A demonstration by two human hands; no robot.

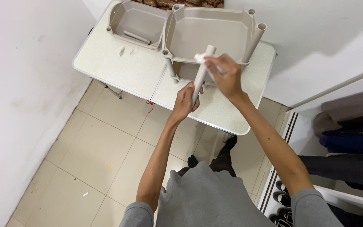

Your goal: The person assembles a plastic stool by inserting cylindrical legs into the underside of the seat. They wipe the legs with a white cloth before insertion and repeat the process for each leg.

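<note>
My left hand grips the lower end of a pale plastic tube, holding it upright and slightly tilted over the table. My right hand closes around the tube's upper part together with a small white piece that sticks out to the left near the top. Behind the hands stand two beige plastic trays: a large one with a tube leg at its right corner, and a smaller one with a short tube lying inside.
The white speckled folding table stands against white walls on a beige tiled floor. To the right is a shelf with folded clothes, and dark shoes on a lower rack.
</note>
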